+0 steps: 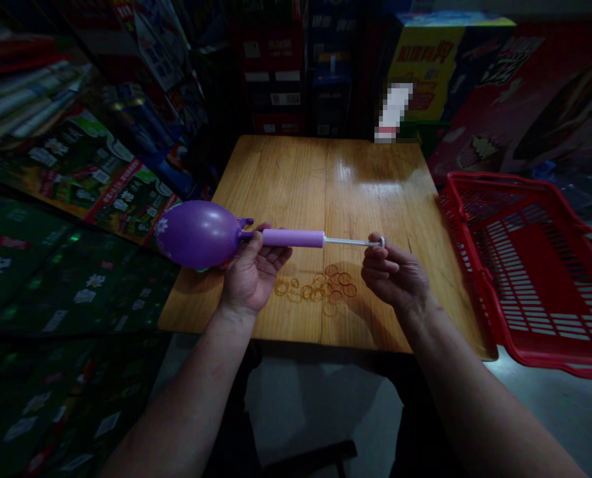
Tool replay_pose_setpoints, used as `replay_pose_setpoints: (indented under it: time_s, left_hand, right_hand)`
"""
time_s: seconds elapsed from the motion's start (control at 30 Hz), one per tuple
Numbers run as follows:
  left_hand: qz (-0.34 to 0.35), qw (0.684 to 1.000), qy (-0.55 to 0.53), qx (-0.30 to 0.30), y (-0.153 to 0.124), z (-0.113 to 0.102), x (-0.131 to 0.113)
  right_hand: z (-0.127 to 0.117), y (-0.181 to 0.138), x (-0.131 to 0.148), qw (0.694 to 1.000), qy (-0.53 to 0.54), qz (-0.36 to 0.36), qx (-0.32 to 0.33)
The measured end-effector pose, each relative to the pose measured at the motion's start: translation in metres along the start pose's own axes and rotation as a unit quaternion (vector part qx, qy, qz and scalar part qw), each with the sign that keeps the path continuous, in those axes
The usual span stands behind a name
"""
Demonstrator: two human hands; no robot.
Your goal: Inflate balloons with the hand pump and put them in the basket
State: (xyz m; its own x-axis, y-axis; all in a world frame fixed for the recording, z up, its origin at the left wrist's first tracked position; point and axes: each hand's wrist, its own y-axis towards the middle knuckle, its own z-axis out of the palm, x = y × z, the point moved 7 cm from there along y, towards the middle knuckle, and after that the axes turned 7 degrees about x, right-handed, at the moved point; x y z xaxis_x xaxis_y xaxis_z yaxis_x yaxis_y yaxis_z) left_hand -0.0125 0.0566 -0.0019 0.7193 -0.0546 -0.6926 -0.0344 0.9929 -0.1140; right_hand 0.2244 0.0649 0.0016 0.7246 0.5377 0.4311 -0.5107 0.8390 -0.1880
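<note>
A purple balloon, partly inflated, sits on the nozzle end of a light purple hand pump. My left hand pinches the balloon's neck against the nozzle with the thumb on top, and its other fingers lie under the pump barrel. The white plunger rod is drawn out of the barrel to the right. At its end, my right hand is closed on the plunger handle. Several rubber bands lie on the wooden table below the pump. Something small and partly hidden lies under the balloon.
A red plastic basket stands against the table's right side. Green cartons are stacked on the left, with a pile of papers or bags above. More boxes line the back edge. A stool part shows below.
</note>
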Motion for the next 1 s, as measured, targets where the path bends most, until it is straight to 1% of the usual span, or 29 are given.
replay_pose_setpoints:
  time_s: [0.07, 0.2, 0.3, 0.6, 0.7, 0.77, 0.83, 0.9, 1.0]
  left_hand:
    - [0.003, 1.0, 0.001, -0.003, -0.001, -0.001, 0.0]
    - [-0.061, 0.998, -0.007, 0.008, -0.01, 0.003, 0.027]
    - [-0.078, 0.997, -0.012, 0.014, -0.013, 0.006, 0.04]
    - [-0.079, 0.997, -0.019, -0.01, -0.011, 0.007, 0.038]
    - [-0.062, 0.998, -0.012, -0.018, -0.006, 0.001, 0.027]
    - [-0.035, 0.999, -0.008, -0.023, -0.002, -0.004, 0.016]
    - [-0.016, 1.0, -0.006, -0.025, -0.001, -0.007, 0.01]
    - [-0.027, 0.999, -0.008, -0.018, -0.004, -0.006, 0.015]
    - [-0.066, 0.998, -0.016, 0.003, -0.011, 0.002, 0.034]
  right_hand:
    - [-0.004, 0.001, -0.001, 1.0, 0.013, -0.003, -0.001]
    - [-0.011, 0.006, -0.027, 0.998, 0.028, 0.05, 0.008]
    - [-0.012, 0.009, -0.037, 0.997, 0.029, 0.065, 0.006]
    - [-0.01, 0.008, -0.033, 0.996, 0.037, 0.075, -0.006]
    - [-0.008, 0.005, -0.02, 0.997, 0.031, 0.065, 0.0]
    - [-0.008, 0.002, -0.008, 0.999, 0.034, 0.039, 0.005]
    - [-0.008, 0.0, -0.003, 0.999, 0.04, 0.016, 0.006]
    - [-0.009, 0.001, -0.009, 0.999, 0.039, 0.021, 0.002]
    - [-0.01, 0.004, -0.03, 0.998, 0.039, 0.057, -0.006]
